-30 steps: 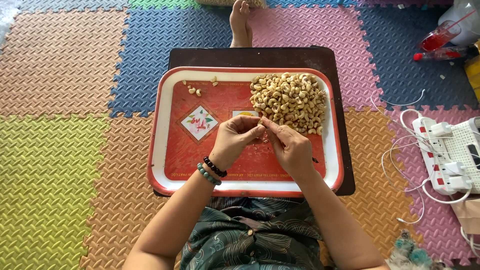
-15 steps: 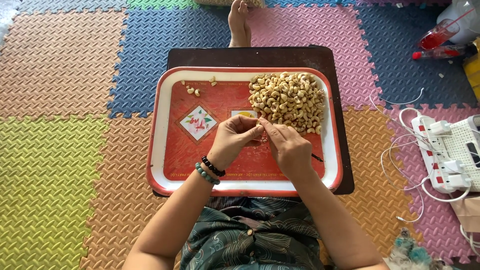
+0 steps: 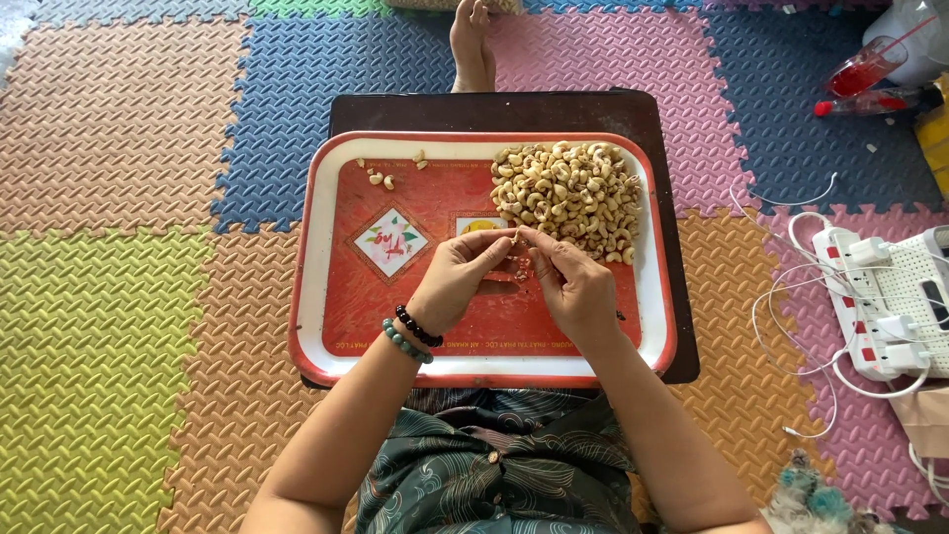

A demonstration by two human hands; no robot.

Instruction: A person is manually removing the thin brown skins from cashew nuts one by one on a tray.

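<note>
Over a red tray [image 3: 326, 297] set on a dark low table [image 3: 395, 111], the left hand [image 3: 457, 272] and right hand [image 3: 571, 282] meet fingertip to fingertip, both pinched closed on a single cashew nut [image 3: 517, 239] held just above the tray's centre. A heap of cashews [image 3: 565, 196] fills the tray's far right corner, just beyond the hands, while a few loose nuts [image 3: 381, 178] lie well apart at the far left. A white power strip [image 3: 870, 307] with trailing cables rests on the coloured foam mats [image 3: 109, 297] to the right.

Left hand [image 3: 457, 269] and right hand [image 3: 573, 282] meet fingertip to fingertip (both pinched).
</note>
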